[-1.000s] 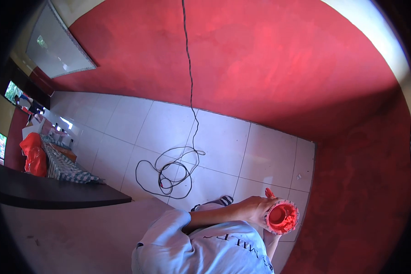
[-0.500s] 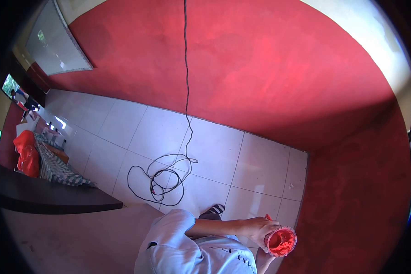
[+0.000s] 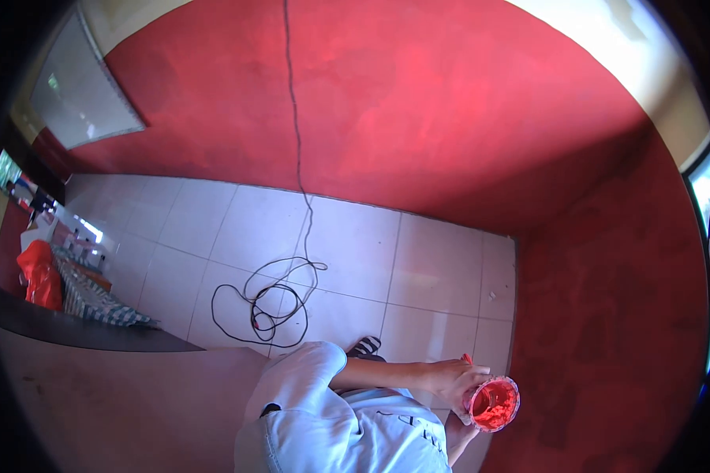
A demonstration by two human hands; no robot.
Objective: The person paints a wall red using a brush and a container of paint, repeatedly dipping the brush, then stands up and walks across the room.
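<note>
A round container (image 3: 494, 404) with bright red paint inside is at the lower right, its open top facing the camera. My left hand (image 3: 453, 383) is closed around its left side. A small red piece (image 3: 467, 359) sticks up beside that hand's fingers; what it belongs to is hidden. My right hand (image 3: 461, 432) is below, close against the container's underside, with its fingers mostly hidden. Red paint or material clings to the container's rim and inner wall.
A black cable (image 3: 298, 150) hangs along the red wall (image 3: 418, 102) and lies coiled on the tiled floor (image 3: 347, 244). A dark-edged surface (image 3: 134, 386), a red bag (image 3: 41, 276) and checked cloth (image 3: 95, 299) are left. A whiteboard (image 3: 83, 87) is upper left.
The view has shifted, so the cable and whiteboard appear farther left and the floor corner higher. The container and my left hand appear slightly higher; my left hand's hold is unchanged.
</note>
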